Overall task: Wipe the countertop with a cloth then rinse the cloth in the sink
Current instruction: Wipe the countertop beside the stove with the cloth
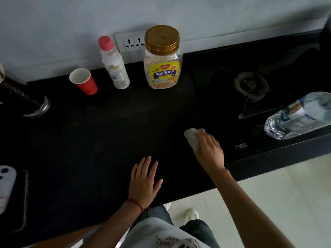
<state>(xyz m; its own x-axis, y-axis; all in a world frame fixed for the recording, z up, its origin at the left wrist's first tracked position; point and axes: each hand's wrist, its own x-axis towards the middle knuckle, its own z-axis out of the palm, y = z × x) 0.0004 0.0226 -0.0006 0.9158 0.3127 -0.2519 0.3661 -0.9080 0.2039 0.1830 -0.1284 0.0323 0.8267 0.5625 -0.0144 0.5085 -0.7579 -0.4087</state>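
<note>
A small white cloth (192,138) lies pressed on the black countertop (111,133), just left of the glass gas hob. My right hand (209,151) rests on top of the cloth with fingers curled over it. My left hand (144,179) lies flat on the countertop near the front edge, fingers spread, holding nothing; a red string is tied at its wrist. The sink is out of sight; only a chrome faucet base (38,108) shows at the far left.
Along the back wall stand a red paper cup (83,81), a white bottle with a pink cap (114,65) and an oat jar with a gold lid (162,58). A large water bottle (299,115) lies on the hob (250,86). A white phone (5,187) sits at left.
</note>
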